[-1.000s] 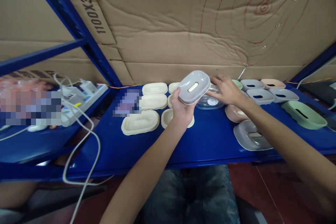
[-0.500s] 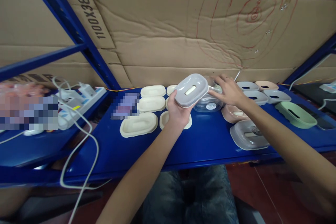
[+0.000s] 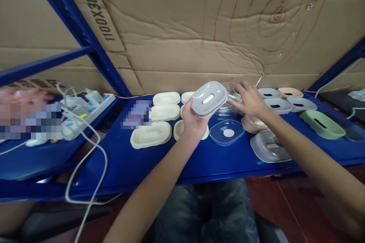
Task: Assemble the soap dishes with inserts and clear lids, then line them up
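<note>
My left hand (image 3: 195,119) holds up a grey oval soap dish (image 3: 215,95), tilted, with a cream oblong piece in its middle slot. Just right of it, my right hand (image 3: 248,98) has its fingers and thumb on a stack of clear plastic lids (image 3: 226,111), partly hidden behind the dish and hand. A loose clear lid (image 3: 218,133) with a round white sticker lies below the stack. Near my right forearm are a pink dish (image 3: 252,124) and a grey dish under a clear cover (image 3: 264,150).
Several cream oval trays (image 3: 151,134) lie at left on the blue table (image 3: 199,163). Grey dishes (image 3: 300,103), a peach one (image 3: 290,92) and a green one (image 3: 322,124) stand at right. Further left are a power strip (image 3: 99,108) and white cables (image 3: 101,152). Cardboard (image 3: 171,26) backs the table.
One clear lid with the round sticker has dropped from the stack onto the table in front. Both hands have stayed nearly in place, the left still holding the grey soap dish.
</note>
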A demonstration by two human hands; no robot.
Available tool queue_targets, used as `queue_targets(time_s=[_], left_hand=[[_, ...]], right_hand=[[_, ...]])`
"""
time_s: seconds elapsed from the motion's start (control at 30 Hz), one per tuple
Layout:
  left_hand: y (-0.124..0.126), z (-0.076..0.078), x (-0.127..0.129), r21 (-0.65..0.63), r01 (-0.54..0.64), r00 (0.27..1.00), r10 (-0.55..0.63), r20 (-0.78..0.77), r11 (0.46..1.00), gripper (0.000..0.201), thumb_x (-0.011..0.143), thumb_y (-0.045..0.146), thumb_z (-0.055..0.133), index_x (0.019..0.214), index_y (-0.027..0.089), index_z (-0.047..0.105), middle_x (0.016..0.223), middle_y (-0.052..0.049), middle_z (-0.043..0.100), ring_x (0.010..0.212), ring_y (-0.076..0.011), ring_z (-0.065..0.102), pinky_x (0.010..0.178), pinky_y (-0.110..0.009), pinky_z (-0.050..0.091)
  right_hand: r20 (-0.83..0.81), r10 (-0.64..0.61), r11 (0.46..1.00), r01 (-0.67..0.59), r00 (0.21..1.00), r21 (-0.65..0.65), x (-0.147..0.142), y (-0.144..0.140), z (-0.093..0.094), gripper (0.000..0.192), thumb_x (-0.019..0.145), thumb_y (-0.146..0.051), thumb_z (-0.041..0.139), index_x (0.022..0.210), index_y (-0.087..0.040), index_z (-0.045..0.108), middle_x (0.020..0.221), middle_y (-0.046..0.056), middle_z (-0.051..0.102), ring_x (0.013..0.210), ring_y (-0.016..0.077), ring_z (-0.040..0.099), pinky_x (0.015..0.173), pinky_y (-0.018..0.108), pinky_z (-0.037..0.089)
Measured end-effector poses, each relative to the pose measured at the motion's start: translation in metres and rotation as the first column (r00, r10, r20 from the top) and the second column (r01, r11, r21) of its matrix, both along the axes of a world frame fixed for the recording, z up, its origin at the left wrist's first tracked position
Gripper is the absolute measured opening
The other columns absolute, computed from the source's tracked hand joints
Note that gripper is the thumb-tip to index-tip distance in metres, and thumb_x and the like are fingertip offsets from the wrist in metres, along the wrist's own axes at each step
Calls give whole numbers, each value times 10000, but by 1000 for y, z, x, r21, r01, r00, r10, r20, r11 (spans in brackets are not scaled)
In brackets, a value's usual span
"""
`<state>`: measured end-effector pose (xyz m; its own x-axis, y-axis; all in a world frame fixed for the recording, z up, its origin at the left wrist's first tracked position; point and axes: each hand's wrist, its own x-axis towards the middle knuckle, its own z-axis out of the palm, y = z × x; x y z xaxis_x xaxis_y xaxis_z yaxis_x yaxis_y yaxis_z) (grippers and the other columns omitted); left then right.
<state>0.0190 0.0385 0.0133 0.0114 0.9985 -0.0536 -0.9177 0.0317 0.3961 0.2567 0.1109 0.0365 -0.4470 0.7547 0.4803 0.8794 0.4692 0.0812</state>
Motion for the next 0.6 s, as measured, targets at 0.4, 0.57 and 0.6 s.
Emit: queue_targets(time_s=[0.4, 0.57, 0.6], left_hand=[[2, 13, -10, -51, 61, 986, -69, -152, 997, 292, 1076, 372, 623, 1293, 234, 763, 1259, -77, 836, 1326, -309, 736, 1151, -505, 582], [1, 18, -11, -107, 259, 929, -277, -245, 960, 394, 1117, 504, 561, 1214, 190, 778, 1214, -133, 834, 1309, -346, 736, 1166, -541, 557], [1, 18, -10, -112, 286, 919, -305, -249, 952, 397, 1119, 501, 556, 1225, 190, 779, 1207, -134, 834, 1297, -347, 741, 1161, -540, 559]], right_hand=[[-222, 4, 998, 9, 975, 60, 18, -11, 31, 828, 1014, -772, 515, 1571, -163, 579, 1380, 246, 668, 1296, 467, 646, 1103, 673, 522], [-175, 240, 971, -237, 955, 41, -6, -60, 47, 879, 965, -759, 654, 1673, -270, 473, 1515, 190, 601, 1393, 427, 598, 1166, 650, 511], [-143, 271, 963, -270, 952, 23, -13, -68, 46, 908, 942, -779, 678, 1678, -289, 472, 1527, 182, 595, 1404, 434, 585, 1178, 663, 496]])
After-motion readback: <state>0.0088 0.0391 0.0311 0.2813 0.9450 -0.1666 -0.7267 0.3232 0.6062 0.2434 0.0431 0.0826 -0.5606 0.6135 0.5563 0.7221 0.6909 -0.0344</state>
